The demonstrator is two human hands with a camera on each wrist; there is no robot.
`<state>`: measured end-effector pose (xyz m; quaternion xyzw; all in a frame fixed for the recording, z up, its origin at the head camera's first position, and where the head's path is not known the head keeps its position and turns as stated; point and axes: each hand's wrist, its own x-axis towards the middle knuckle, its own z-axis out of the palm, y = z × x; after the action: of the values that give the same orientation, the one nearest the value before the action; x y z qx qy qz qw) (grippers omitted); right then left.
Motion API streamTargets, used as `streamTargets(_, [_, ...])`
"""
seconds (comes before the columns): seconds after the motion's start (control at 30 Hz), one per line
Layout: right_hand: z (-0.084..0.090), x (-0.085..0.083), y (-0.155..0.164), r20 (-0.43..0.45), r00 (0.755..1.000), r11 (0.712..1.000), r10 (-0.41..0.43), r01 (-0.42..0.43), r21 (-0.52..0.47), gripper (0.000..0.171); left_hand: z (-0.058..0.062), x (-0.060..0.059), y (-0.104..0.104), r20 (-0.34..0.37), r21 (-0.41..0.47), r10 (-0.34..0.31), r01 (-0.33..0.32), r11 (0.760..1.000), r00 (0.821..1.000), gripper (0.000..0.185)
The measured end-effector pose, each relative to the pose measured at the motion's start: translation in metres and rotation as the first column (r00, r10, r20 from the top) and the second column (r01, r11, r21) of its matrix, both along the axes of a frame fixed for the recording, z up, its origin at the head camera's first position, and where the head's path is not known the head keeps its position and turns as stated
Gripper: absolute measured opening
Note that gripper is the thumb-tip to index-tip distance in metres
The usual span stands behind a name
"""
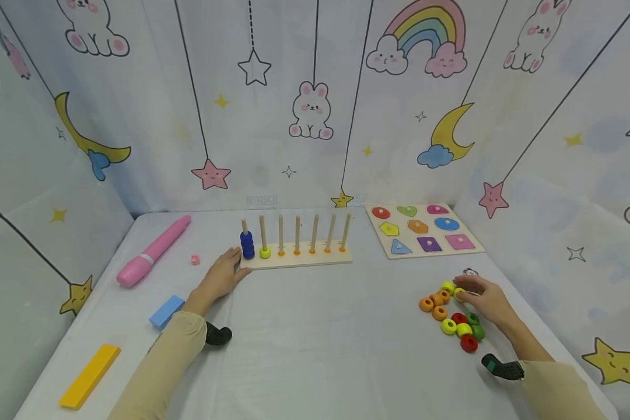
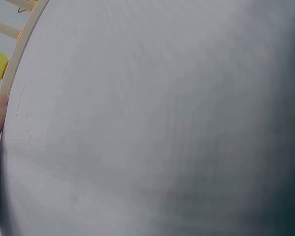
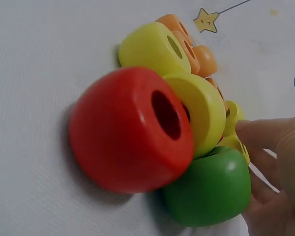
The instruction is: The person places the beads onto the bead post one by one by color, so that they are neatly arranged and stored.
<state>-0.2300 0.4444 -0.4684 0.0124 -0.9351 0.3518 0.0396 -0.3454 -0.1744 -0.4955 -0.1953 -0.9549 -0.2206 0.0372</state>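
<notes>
A yellow ring [image 1: 459, 293] lies at the far end of the loose pile of rings [image 1: 454, 318] near the right edge of the tabletop [image 1: 320, 338], and the right hand [image 1: 485, 300] has its fingertips on it; whether they already pinch it or only touch it I cannot tell, since the fingers hide the contact. To lift it well, I judge the thumb and forefinger should close on the ring's outer sides, leaving the hole free and the orange [image 1: 433, 303] and green [image 1: 475, 325] neighbours undisturbed. The left hand [image 1: 223, 277] lies flat with straight fingers against the left end of the wooden peg board [image 1: 296, 259], steadying it; blue rings [image 1: 247, 245] fill the first peg, one yellow ring [image 1: 265, 252] sits on the second. Beyond, a shape puzzle [image 1: 425, 228] lies at the far right corner. No readable writing or brand shows anywhere
</notes>
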Motion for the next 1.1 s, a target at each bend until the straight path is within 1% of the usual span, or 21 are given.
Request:
streamTargets(0.17, [-0.002,0.002,0.001,0.029,0.999,1.0,-0.015,0.015,0.028,0.044,0.0,0.002,0.0,0.009,0.004,0.006,-0.006,1.0,1.0,0.065])
streamTargets(0.3, [-0.003,0.001,0.001,0.048,0.998,0.999,-0.033,0.032,0.021,0.046,0.0,0.002,-0.001,0.008,-0.008,0.011,-0.011,1.0,1.0,0.064])
streamTargets(0.37, [-0.001,0.001,0.001,0.044,0.998,0.998,-0.049,0.048,0.031,0.047,0.0,0.002,-0.001,0.005,-0.011,0.007,-0.007,1.0,1.0,0.065])
streamTargets(0.5, [0.008,-0.003,-0.001,-0.017,0.997,0.996,-0.079,0.08,0.051,0.048,0.0,0.001,-0.001,0.001,-0.008,-0.001,0.001,1.0,1.0,0.065])
streamTargets(0.57, [0.014,-0.009,-0.006,-0.054,0.996,0.997,-0.077,0.078,0.023,0.047,0.0,0.0,-0.001,-0.001,-0.003,-0.003,0.003,1.0,1.0,0.064])
streamTargets(0.63, [0.017,-0.017,-0.014,-0.099,0.993,0.997,-0.071,0.068,-0.029,0.047,0.001,0.0,-0.001,-0.003,-0.001,-0.002,0.002,1.0,1.0,0.064])
streamTargets(0.67, [0.018,-0.022,-0.02,-0.12,0.991,0.997,-0.061,0.055,-0.057,0.046,0.001,0.0,-0.001,-0.003,-0.001,-0.001,0.001,1.0,1.0,0.064])
streamTargets(0.8, [0.03,-0.038,-0.055,-0.179,0.983,0.991,0.028,-0.051,-0.126,0.041,0.002,0.0,-0.001,-0.004,-0.009,-0.002,0.002,1.0,1.0,0.064])
streamTargets(0.93, [0.048,-0.057,-0.1,-0.221,0.964,0.966,0.146,-0.187,-0.179,0.035,0.002,0.0,-0.001,-0.005,-0.008,-0.004,0.003,1.0,1.0,0.065])
streamTargets(1.0, [0.054,-0.068,-0.123,-0.246,0.951,0.95,0.189,-0.24,-0.199,0.034,0.002,0.0,-0.001,0.002,-0.006,-0.001,0.001,1.0,1.0,0.065])
streamTargets(1.1, [0.064,-0.083,-0.156,-0.266,0.935,0.93,0.234,-0.295,-0.221,0.031,0.002,0.0,0.0,0.002,-0.007,-0.001,0.001,1.0,1.0,0.065])
